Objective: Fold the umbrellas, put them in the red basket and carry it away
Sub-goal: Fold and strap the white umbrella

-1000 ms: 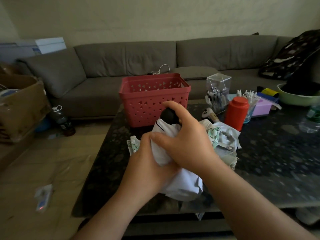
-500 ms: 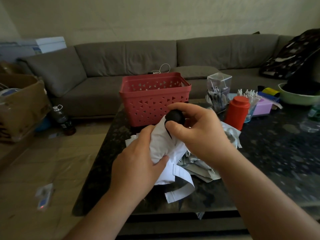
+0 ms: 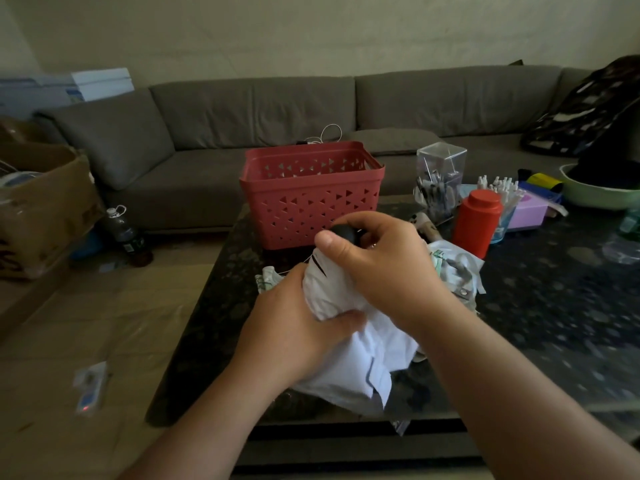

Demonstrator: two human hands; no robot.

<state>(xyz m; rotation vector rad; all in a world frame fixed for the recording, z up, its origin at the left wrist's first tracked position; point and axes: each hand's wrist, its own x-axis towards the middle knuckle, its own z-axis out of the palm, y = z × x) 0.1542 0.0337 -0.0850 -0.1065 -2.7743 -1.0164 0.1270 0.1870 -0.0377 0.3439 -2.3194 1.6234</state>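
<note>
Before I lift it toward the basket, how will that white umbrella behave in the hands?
The white umbrella will probably be floppy: its fabric bunches and sags below the left hand. Loose folds may spill unless kept squeezed. The round black knob under the right hand looks rigid, likely the firmer hold.

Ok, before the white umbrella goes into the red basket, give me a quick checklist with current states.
1. White umbrella held by both hands: ok, left hand grips the canopy, right hand grips near the black handle knob.
2. Canopy wrapped tight: not ok, loose fabric hangs below.
3. Strap fastened: cannot tell.
4. Red basket within reach, opening unobstructed: ok.
5. Second umbrella folded: not ok, lies crumpled on the table.
</note>
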